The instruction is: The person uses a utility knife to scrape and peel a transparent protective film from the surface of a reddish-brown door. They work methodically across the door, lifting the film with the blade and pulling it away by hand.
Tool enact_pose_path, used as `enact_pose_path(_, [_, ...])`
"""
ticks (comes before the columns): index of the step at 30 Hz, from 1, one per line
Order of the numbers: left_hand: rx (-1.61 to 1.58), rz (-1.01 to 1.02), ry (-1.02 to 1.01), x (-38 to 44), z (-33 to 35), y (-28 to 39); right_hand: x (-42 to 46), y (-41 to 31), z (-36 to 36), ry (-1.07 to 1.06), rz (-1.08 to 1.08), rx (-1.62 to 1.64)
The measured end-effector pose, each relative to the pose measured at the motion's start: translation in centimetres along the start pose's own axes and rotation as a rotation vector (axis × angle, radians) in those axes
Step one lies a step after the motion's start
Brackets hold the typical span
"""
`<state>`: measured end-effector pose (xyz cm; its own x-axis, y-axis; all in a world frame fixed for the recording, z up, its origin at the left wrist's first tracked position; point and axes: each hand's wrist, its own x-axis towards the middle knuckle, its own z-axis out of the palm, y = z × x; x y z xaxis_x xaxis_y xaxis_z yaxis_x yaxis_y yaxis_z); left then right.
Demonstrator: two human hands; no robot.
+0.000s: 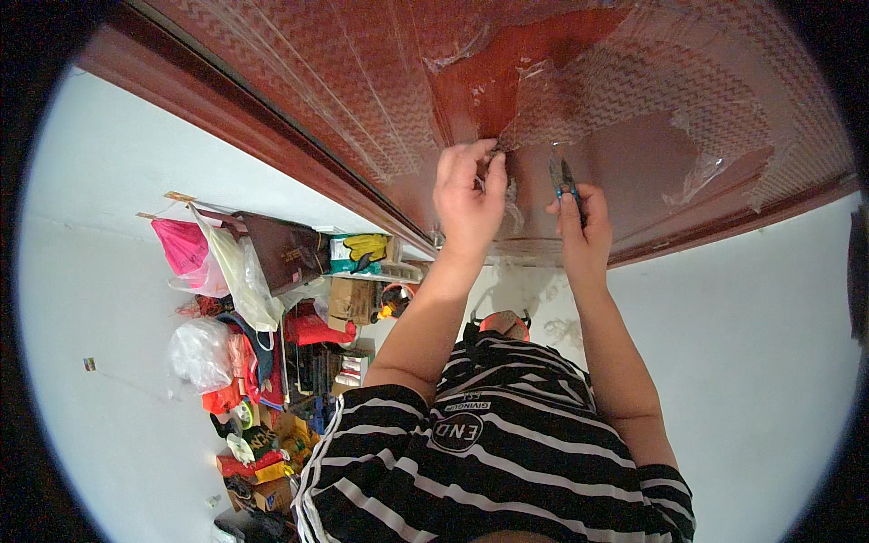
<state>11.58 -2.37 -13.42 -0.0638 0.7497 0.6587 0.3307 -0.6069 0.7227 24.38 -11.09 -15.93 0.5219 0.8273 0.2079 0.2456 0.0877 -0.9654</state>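
Before me stands a dark red door panel (489,88), partly covered by torn clear plastic film (631,88) with a zigzag pattern. The film's edges are ragged, and bare glossy red shows in the gaps. My left hand (468,193) is against the panel, thumb and fingers pinched on a crumpled scrap of film (497,151). To its right, my right hand (587,214) grips a small pair of pliers (563,180) with blue on the handles. The jaws point up towards the door, close to a torn film edge; whether they touch it I cannot tell.
The door frame (271,129) runs along the left beside a white wall (88,292). Piled lower left are plastic bags (200,353), a cardboard box (350,300), yellow gloves (366,248) and a dark brown case (285,251). An orange-rimmed round object (504,324) is below my hands.
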Motion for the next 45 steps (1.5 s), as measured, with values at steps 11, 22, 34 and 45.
enact_pose_path(11, [0.02,0.234,0.189,4.2,-0.1,0.8,-0.1,-0.9,0.3,0.011,-0.019,0.043])
enact_pose_path(22, [0.052,0.338,0.169,4.4,0.5,-0.2,-0.1,-1.5,0.3,-0.016,-0.018,0.08])
enact_pose_path(34, [-0.009,0.138,0.146,4.7,-0.1,-0.8,0.5,-3.3,0.8,-0.007,-0.067,0.027])
enact_pose_path(45, [-0.056,0.327,0.173,5.7,0.4,1.4,0.9,-3.6,1.2,-0.029,-0.065,0.113])
